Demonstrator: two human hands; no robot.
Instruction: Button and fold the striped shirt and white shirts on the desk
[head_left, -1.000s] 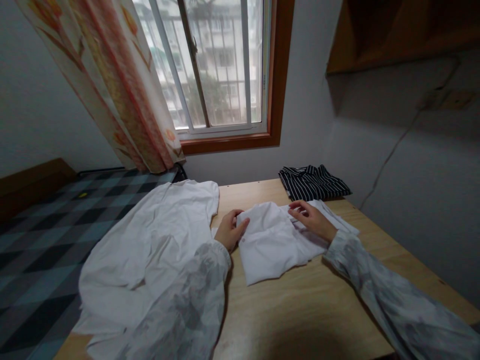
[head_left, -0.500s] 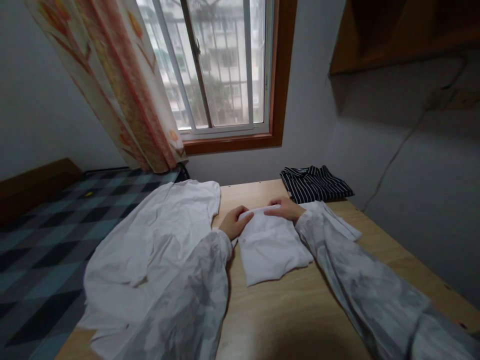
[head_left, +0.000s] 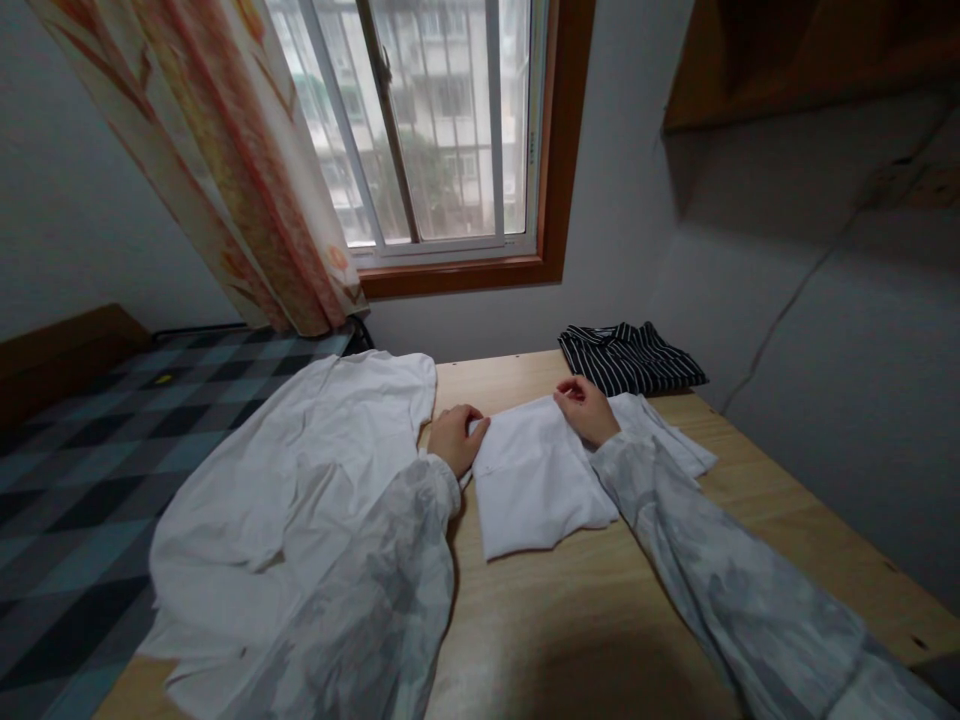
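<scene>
A folded white garment (head_left: 534,480), probably a shirt, lies on the wooden table in front of me. My left hand (head_left: 457,440) closes on its far left corner, thumb and fingers together at the edge. At the far right corner, my right hand (head_left: 586,408) is pinched with its fingers curled on the cloth. Part of the garment sticks out to the right beyond my right wrist. To the left of my left forearm, a second white garment (head_left: 300,480) is spread out, wrinkled.
A folded black-and-white striped shirt (head_left: 630,358) lies at the table's far right corner. The wooden table (head_left: 517,640) adjoins a bed with a checked cover (head_left: 67,500) on the left. A curtain (head_left: 247,170) hangs beside the window. A shelf (head_left: 795,70) juts out at upper right.
My hands have moved apart along the garment's far edge: the right hand shifted right to the corner, the left slightly left. The far edge looks straighter. The view has shifted slightly.
</scene>
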